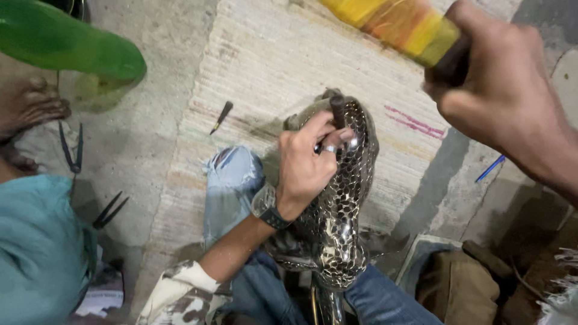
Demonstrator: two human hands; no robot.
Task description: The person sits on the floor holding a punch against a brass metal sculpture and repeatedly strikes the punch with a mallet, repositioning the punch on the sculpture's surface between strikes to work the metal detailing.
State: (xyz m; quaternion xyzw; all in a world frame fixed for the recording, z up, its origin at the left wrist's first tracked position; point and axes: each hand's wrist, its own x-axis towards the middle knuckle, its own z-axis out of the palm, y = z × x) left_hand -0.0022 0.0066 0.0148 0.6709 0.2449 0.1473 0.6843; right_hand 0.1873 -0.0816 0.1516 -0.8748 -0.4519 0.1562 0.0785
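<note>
The left hand (pixel 304 162), wearing a ring and a dark wristwatch, is pinching a short dark metal punch (pixel 338 111) upright in its grip, tip pressing on the shiny hammered metal snake-shaped figure (pixel 340 198) that is lying across the person's jeans-clad lap above the pale woven mat (pixel 271 66). The right hand (pixel 503 90) is raised at the upper right, its grip wrapping tightly around the handle of a yellow-and-orange taped mallet (pixel 397 24). A small dark chisel (pixel 221 117) is lying on the mat nearby.
</note>
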